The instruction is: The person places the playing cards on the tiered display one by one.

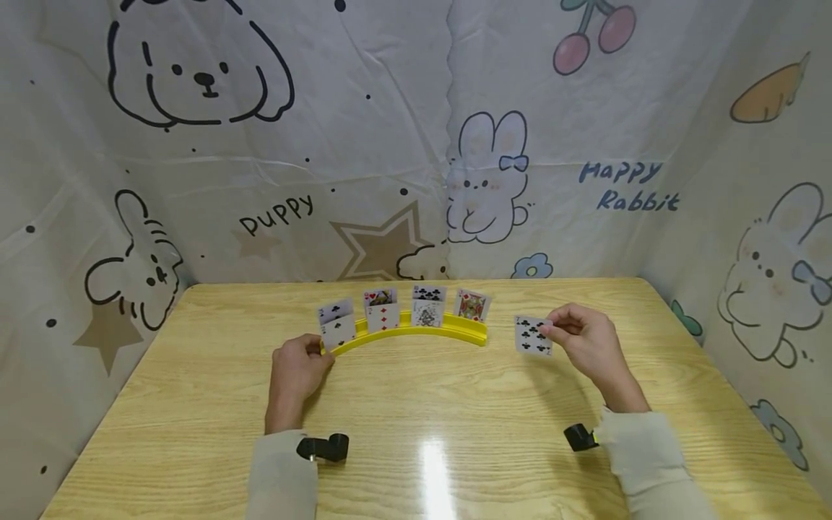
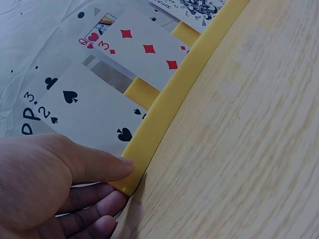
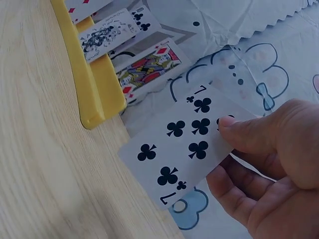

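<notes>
A curved yellow card holder (image 1: 455, 335) stands on the table, and my left hand (image 1: 299, 372) grips its left end, thumb (image 2: 107, 167) against the front. To the right of the holder, my right hand (image 1: 588, 347) pinches a seven of clubs (image 3: 169, 137) by its edge, held apart from the holder with its face showing. Upright in the holder are a two of spades (image 2: 82, 107) before a three of clubs, a three of diamonds (image 2: 144, 47) before a queen of hearts, a joker (image 3: 107, 35) before another clubs card (image 3: 144, 25), and a diamonds face card (image 3: 149, 69) at the right.
The light wooden table (image 1: 403, 404) ends at a back edge close behind the holder. Printed cloth (image 1: 364, 144) hangs behind it and at both sides. Each wrist wears a small black camera, one (image 1: 334, 448) on the left and one (image 1: 578, 438) on the right.
</notes>
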The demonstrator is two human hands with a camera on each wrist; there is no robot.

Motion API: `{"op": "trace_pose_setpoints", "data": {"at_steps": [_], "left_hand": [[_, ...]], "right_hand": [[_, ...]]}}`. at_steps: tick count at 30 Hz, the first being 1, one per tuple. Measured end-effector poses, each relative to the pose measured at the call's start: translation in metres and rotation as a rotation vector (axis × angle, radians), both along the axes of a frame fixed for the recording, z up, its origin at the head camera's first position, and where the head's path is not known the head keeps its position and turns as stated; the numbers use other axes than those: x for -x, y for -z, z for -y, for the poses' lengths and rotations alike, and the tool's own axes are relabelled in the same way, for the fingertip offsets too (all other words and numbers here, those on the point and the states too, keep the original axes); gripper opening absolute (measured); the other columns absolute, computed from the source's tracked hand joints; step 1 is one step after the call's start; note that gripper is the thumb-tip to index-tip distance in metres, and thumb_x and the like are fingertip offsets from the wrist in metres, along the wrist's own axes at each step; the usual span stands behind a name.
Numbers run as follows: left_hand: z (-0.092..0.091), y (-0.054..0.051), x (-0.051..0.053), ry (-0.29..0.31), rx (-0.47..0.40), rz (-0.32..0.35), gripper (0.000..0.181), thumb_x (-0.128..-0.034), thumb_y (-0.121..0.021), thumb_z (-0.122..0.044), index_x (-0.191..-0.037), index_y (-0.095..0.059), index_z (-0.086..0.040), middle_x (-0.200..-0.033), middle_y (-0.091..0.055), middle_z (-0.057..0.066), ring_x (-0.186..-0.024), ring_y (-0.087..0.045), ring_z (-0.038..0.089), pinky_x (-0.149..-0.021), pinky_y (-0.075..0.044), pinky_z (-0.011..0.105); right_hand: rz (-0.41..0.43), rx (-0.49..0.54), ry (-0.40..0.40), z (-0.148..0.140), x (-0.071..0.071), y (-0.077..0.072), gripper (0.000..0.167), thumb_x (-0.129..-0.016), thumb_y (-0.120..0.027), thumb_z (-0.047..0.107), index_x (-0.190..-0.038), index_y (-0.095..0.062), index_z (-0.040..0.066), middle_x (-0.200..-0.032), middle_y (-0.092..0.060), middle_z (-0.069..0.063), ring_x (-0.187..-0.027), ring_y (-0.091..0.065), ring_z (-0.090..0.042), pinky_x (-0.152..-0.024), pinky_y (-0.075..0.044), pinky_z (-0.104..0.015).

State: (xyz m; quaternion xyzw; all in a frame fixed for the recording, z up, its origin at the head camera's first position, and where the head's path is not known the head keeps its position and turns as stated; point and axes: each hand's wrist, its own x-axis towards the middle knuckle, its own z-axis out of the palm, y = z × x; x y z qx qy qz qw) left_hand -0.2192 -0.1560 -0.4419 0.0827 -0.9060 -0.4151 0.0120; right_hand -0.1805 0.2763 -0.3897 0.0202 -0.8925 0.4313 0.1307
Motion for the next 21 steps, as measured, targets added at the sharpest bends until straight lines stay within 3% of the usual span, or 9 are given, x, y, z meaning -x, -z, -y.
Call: {"op": "trace_pose_setpoints", "data": {"at_steps": [4, 21], "left_hand": [[0.0, 0.0, 0.001, -0.004, 0.002, 0.0, 0.042, -0.0896, -0.073, -0.012, -0.127, -0.063, 0.005, -0.109, -0.066, 0.018, -0.093, -0.06, 0.027, -0.08, -0.051, 0.042], [0.002, 0.004, 0.002, -0.008, 0.006, -0.014, 0.042, -0.0888, -0.074, -0.012, -0.126, -0.064, 0.005, -0.108, -0.067, 0.018, -0.092, -0.061, 0.026, -0.08, -0.051, 0.042]], "right_hand": [[-0.003, 0.034, -0.005, 0.009, 0.004, 0.002, 0.014, -0.093, -0.073, 0.014, -0.096, -0.068, 0.001, -0.091, -0.071, -0.01, -0.081, -0.066, -0.032, -0.059, -0.048, -0.025], [-0.061, 0.216, -0.026, 0.047, 0.021, 0.012, 0.016, -0.09, -0.075, 0.011, -0.097, -0.069, -0.003, -0.095, -0.07, -0.014, -0.083, -0.067, -0.015, -0.07, -0.054, -0.021]]}}
